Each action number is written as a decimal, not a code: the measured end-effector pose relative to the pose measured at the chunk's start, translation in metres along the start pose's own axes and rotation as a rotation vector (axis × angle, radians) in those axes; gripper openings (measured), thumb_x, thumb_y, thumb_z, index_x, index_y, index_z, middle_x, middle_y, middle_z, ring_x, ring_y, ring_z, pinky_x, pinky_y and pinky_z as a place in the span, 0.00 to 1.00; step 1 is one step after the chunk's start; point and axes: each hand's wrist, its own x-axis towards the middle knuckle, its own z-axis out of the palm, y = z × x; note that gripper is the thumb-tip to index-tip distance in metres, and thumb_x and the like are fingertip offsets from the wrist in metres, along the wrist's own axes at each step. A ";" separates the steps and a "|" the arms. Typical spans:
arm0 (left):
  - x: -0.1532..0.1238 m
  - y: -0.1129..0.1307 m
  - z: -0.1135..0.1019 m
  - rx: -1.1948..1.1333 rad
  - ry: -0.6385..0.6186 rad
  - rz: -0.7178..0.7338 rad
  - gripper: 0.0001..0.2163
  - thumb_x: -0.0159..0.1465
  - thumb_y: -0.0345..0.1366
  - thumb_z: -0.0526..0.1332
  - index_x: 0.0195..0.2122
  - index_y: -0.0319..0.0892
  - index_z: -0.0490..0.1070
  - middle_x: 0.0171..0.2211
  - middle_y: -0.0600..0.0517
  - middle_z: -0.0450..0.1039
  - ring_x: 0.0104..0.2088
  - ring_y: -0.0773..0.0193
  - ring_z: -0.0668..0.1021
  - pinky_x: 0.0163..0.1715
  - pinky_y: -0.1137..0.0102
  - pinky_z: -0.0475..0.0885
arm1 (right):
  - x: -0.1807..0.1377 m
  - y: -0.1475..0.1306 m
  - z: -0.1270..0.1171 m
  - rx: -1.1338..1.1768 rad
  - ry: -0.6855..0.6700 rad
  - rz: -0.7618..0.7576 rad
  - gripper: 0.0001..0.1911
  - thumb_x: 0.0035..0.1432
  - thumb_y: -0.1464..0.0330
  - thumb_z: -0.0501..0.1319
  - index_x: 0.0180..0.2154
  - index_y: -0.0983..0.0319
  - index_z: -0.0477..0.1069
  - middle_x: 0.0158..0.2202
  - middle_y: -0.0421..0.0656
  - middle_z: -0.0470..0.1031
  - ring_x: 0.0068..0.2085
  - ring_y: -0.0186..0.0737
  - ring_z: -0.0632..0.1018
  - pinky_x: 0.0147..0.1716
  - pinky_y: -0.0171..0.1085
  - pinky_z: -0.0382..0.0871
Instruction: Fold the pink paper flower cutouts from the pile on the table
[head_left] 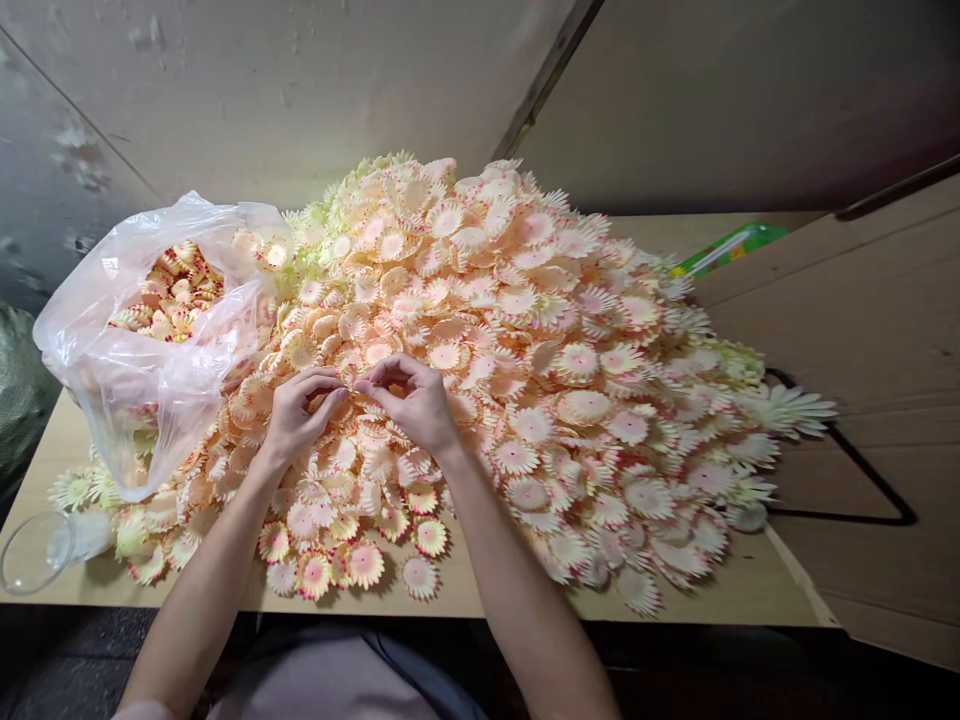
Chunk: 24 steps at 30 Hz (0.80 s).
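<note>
A large heap of pale pink and cream artificial flower petal discs [517, 458] with toothed, pink-tipped edges spreads over the table. Above the heap's front left part, my left hand [298, 408] is closed in a pinch, thumb against fingers. My right hand [412, 400] pinches close beside it, the two sets of fingertips almost meeting. Whatever lies between the fingertips is too small to make out against the petals behind. Several discs with stronger yellow and red colouring [365, 564] lie in front of my wrists, near the table's front edge.
On the left stands an open translucent plastic bag [90, 330] with curled red-edged petal pieces [180, 290] inside. A clear plastic cup [37, 553] lies at the front left corner of the wooden table [720, 603]. Cardboard [847, 400] borders the right side; a green packet [731, 248] lies behind.
</note>
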 end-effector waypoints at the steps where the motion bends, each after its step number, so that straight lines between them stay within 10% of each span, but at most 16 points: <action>1: 0.000 0.001 0.000 0.005 -0.005 0.001 0.06 0.62 0.37 0.66 0.33 0.40 0.78 0.36 0.44 0.79 0.37 0.62 0.81 0.38 0.68 0.76 | 0.000 0.000 0.000 0.003 -0.001 0.004 0.15 0.51 0.59 0.72 0.30 0.61 0.71 0.29 0.41 0.77 0.30 0.36 0.77 0.32 0.36 0.71; 24: 0.001 0.004 0.001 0.024 0.012 -0.012 0.05 0.63 0.35 0.64 0.32 0.40 0.77 0.34 0.45 0.80 0.37 0.61 0.81 0.38 0.68 0.76 | 0.000 0.002 0.000 -0.010 0.002 -0.008 0.14 0.51 0.59 0.71 0.30 0.60 0.71 0.29 0.40 0.77 0.31 0.36 0.77 0.33 0.36 0.72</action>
